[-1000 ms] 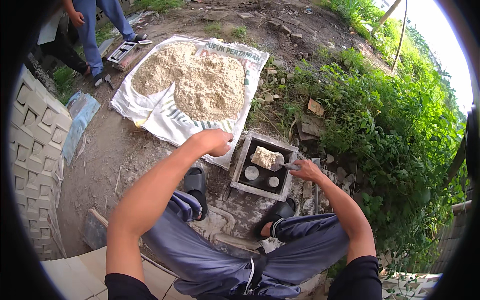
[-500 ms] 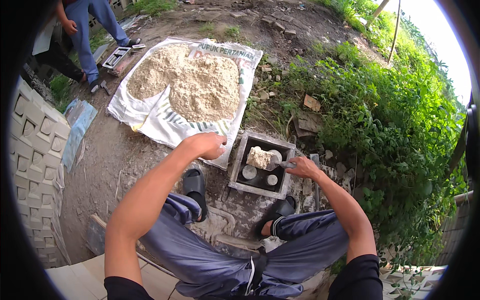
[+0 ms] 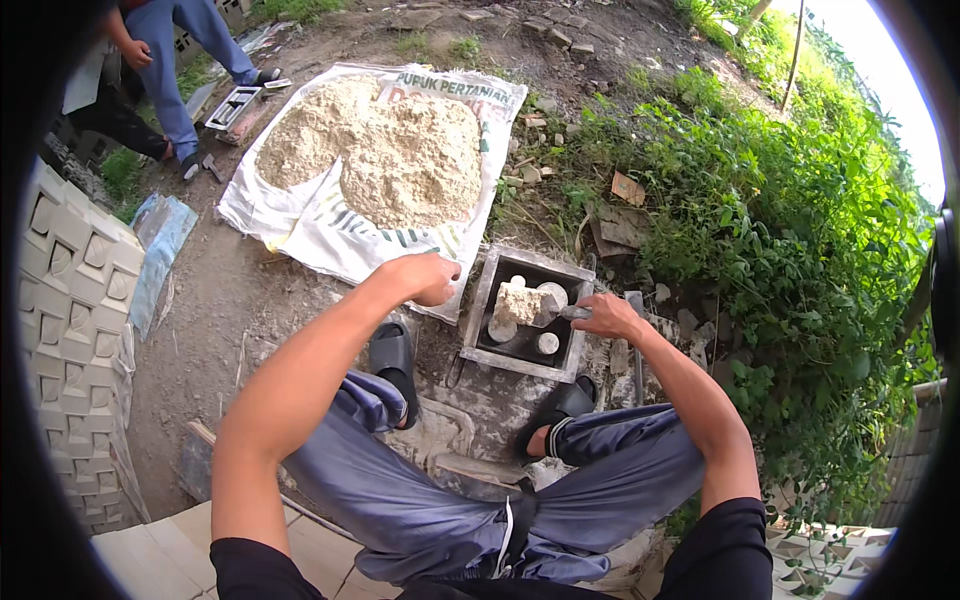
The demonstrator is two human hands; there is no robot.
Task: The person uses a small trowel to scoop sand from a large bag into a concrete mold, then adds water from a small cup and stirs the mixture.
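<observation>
My right hand (image 3: 607, 316) grips the handle of a trowel (image 3: 549, 303) over a square mould box (image 3: 521, 370). A damp, sandy clump of mortar (image 3: 520, 304) rests on the blade. Inside the dark box, several pale round pegs (image 3: 547, 343) stand up, some partly hidden by the trowel and clump. My left hand (image 3: 432, 278) hovers with curled fingers left of the box, by the near corner of a white woven sack (image 3: 345, 262). Nothing shows in those fingers. A broad heap of pale sandy mix (image 3: 410, 160) lies on the spread sack.
A long-handled tool (image 3: 637, 350) lies right of the box, beside leafy plants (image 3: 780, 260). Patterned blocks (image 3: 75, 330) are stacked at the left. Another person's legs (image 3: 165, 80), a metal frame (image 3: 234, 108) and a hammer (image 3: 211, 168) are at the far left.
The view has shifted slightly. The loaded trowel stays over the box, its clump now a little nearer the box's left wall. My left hand's fingers are curled in more.
</observation>
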